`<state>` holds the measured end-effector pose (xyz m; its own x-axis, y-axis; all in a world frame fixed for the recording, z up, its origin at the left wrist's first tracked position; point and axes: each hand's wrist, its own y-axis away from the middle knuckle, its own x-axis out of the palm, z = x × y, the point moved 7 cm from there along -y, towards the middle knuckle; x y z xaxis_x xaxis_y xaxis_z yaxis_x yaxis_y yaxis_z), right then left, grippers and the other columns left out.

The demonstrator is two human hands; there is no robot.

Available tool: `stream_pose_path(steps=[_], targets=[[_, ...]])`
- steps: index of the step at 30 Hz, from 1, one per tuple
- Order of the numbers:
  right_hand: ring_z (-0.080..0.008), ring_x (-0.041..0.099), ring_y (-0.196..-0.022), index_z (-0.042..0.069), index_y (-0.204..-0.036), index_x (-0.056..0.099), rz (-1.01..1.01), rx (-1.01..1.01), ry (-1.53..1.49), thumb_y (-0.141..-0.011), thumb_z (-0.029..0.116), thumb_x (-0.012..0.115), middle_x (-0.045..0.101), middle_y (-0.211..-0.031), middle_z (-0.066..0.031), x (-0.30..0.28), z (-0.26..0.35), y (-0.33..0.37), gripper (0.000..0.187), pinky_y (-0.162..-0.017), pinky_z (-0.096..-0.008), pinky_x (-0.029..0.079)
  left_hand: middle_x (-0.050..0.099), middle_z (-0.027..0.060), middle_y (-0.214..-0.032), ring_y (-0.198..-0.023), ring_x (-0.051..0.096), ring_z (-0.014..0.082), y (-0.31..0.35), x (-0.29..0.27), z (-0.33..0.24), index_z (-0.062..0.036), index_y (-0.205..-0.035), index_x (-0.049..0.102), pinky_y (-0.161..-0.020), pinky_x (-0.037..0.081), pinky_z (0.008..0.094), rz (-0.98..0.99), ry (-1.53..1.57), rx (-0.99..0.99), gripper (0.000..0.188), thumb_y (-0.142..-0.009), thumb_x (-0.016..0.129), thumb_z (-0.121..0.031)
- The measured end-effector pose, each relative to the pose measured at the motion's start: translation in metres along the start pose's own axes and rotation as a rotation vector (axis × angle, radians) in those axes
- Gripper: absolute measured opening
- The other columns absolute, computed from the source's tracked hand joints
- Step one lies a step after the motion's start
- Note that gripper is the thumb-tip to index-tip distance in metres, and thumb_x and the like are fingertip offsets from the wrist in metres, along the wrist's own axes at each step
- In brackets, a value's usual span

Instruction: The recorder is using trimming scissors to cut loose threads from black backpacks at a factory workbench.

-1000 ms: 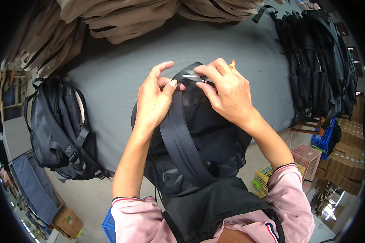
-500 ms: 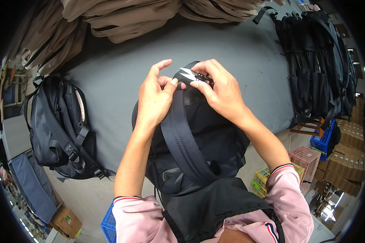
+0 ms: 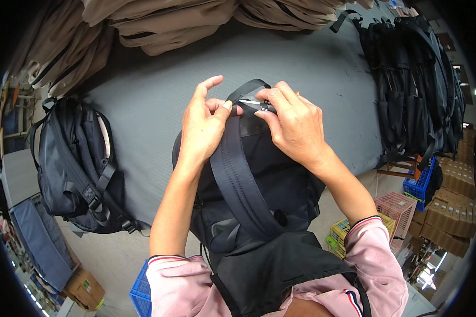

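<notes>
A black backpack (image 3: 288, 174) lies in front of me, its wide padded shoulder strap (image 3: 237, 177) running down the middle. My left hand (image 3: 202, 129) pinches the fabric at the strap's upper end between thumb and fingers, with the index finger raised. Thread snips (image 3: 253, 102) with silvery blades and a dark body are gripped in my right hand (image 3: 300, 127). Their blades point left, close together, right beside my left fingertips at the black loop (image 3: 256, 84) atop the bag. Whether a thread lies between the blades is too small to tell.
Another black backpack (image 3: 79, 169) stands at the table's left edge. Brown bags (image 3: 169, 24) are heaped along the far side. Several black backpacks (image 3: 407, 90) stack up on the right. Beyond the grey table (image 3: 148, 105) are crates (image 3: 396, 208) and cardboard boxes (image 3: 452, 211).
The snips' blades have come together and sit lower against the fabric by the top loop. My right hand has turned and shifted slightly right and down; my left keeps its pinch.
</notes>
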<state>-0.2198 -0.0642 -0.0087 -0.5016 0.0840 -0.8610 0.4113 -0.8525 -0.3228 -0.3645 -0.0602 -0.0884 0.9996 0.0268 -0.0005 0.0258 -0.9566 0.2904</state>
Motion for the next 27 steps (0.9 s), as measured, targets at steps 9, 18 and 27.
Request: stream_pose_path(steps=[9, 18, 27], targets=[[-0.0265, 0.059, -0.066, 0.008, -0.095, 0.060, 0.006, -0.042, 0.058, -0.074, 0.010, 0.070, 0.056, -0.083, -0.0060, 0.000, 0.006, -0.003, 0.023, -0.059, -0.0338, 0.048, 0.069, 0.0065, -0.080, -0.072, 0.061, 0.0078, 0.000, -0.001, 0.000, -0.0020, -0.130, 0.044, -0.067, 0.046, 0.0229, -0.018, -0.028, 0.030, 0.044, -0.088, 0.054, -0.003], [-0.0027, 0.043, -0.064, 0.002, -0.107, 0.057, 0.179, 0.670, -1.360, -0.084, 0.008, 0.066, 0.054, -0.086, 0.0001, 0.048, -0.037, 0.007, 0.025, -0.056, -0.0151, 0.037, 0.070, 0.0075, -0.083, -0.070, 0.061, 0.0078, -0.002, -0.002, 0.012, -0.0027, -0.111, 0.053, -0.062, 0.046, 0.0222, -0.013, 0.027, -0.020, 0.024, -0.087, 0.056, -0.003], [-0.0223, 0.060, -0.084, 0.007, -0.107, 0.062, 0.121, 0.380, -0.536, -0.077, 0.015, 0.069, 0.063, -0.094, -0.0083, 0.044, -0.057, -0.015, 0.032, -0.074, -0.0337, 0.047, 0.066, 0.0039, -0.075, -0.063, 0.060, 0.0198, 0.017, 0.009, -0.036, -0.0078, -0.084, 0.061, -0.070, 0.039, 0.0290, -0.286, -0.656, 0.582, 0.010, -0.080, 0.068, -0.011]])
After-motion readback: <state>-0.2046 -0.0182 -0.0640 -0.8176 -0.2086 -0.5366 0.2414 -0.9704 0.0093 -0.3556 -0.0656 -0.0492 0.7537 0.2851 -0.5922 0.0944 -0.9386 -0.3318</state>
